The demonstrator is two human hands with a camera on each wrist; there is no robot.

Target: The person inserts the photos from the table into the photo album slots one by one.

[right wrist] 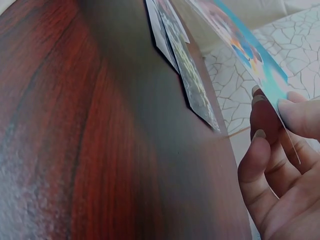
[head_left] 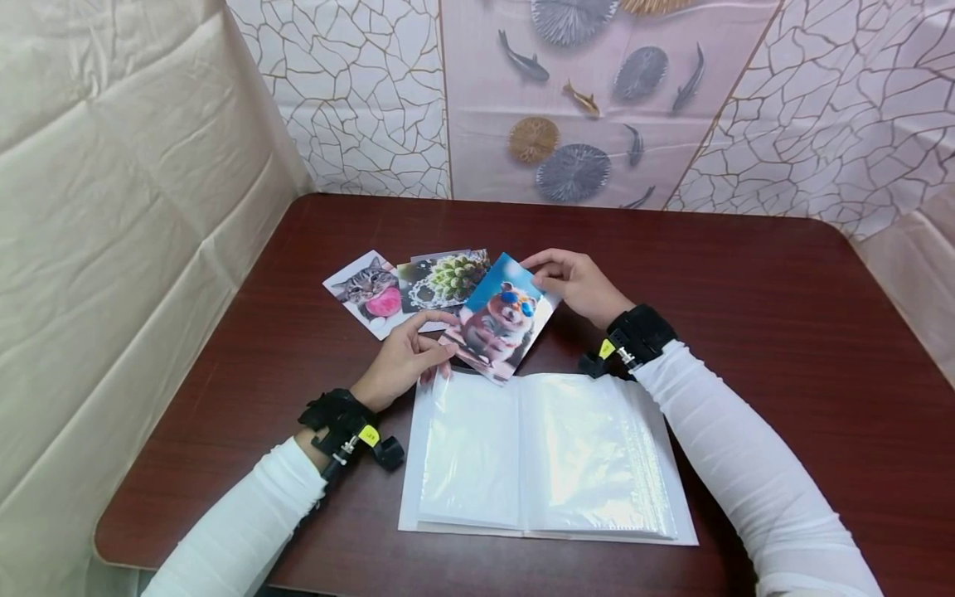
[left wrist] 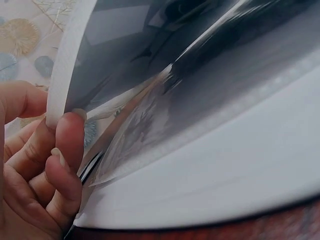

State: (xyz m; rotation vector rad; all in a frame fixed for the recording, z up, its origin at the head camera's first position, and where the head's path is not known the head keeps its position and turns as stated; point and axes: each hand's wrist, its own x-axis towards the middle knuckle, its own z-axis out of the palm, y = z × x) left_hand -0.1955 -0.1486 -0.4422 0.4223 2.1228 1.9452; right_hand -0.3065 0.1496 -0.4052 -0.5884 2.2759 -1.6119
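Both hands hold a photo card (head_left: 501,319) of a furry animal in blue-orange sunglasses, tilted over the top edge of an open photo album (head_left: 477,456). At the card's lower left edge, my left hand (head_left: 406,358) pinches it between thumb and fingers. The right hand (head_left: 582,286) pinches the upper right corner; the right wrist view shows its thumb on one face and fingers behind the card (right wrist: 237,45). The album's clear plastic sleeves lie below the card. In the left wrist view, a glossy, white-edged sheet (left wrist: 62,70) is between the left fingers.
Left of the held card, a cat photo (head_left: 369,290) and a succulent photo (head_left: 451,280) overlap in a loose pile on the dark red-brown table (head_left: 246,356). A patterned cloth (head_left: 485,157) hangs behind the table, and a cream cloth (head_left: 134,249) hangs at the left.
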